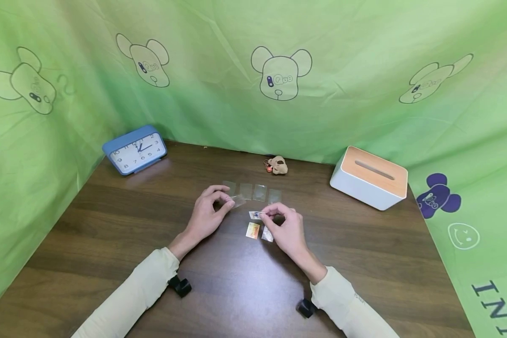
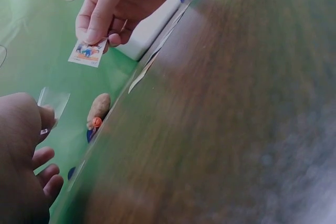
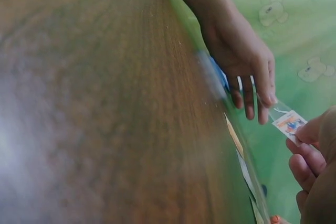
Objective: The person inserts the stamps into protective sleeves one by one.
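Mid-frame in the head view, the left hand (image 1: 207, 211) pinches a clear sleeve (image 1: 239, 202); the right hand (image 1: 288, 227) pinches a small card (image 1: 255, 215) outside it. The left wrist view reveals the card's blue-and-orange print; only the head view clearly shows four see-through sleeves (image 1: 259, 193) on the desk (image 1: 219, 281).

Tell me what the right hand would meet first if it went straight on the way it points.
Most likely the clear sleeve held in the left hand: the right hand points forward and left toward it, with the small picture card leading. Depth is unclear, so it might pass beside it.
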Demonstrator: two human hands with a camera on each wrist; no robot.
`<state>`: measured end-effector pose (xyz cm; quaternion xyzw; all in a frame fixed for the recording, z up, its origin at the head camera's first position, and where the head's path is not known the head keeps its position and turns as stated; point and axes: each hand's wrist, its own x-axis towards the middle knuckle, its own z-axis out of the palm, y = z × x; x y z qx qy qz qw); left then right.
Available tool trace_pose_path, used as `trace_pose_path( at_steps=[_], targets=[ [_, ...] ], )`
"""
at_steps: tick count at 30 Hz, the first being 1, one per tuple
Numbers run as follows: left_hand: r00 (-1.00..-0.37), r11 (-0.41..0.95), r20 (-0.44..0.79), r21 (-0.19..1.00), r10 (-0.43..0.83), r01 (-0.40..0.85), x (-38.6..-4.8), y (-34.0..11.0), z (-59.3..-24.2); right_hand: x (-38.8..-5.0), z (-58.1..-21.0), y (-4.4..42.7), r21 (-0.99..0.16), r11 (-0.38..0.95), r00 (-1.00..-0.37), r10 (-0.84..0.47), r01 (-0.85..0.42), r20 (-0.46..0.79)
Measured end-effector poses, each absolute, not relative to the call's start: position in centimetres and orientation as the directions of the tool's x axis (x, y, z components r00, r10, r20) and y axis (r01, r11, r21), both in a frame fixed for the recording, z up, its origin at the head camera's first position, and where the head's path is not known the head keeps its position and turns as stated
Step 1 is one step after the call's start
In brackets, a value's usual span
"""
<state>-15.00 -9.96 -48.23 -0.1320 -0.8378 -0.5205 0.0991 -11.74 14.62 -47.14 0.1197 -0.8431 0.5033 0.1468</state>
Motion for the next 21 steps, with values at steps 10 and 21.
trace_pose_path(
  at_steps=[10,21],
  targets=[
    [-0.913,0.400,0.367,0.821,0.176,0.407,-15.0,-9.8,-48.9,-12.0,-47.0,15.0,-0.825,0.448,-0.923,-0.002,-0.344,0.384],
    [-0.920,0.431,0.305,0.816,0.247,0.386,-14.5,-9.2,-48.0,-12.0,-46.8,15.1,-0.833,0.432,-0.921,0.015,-0.344,0.388]
  ],
)
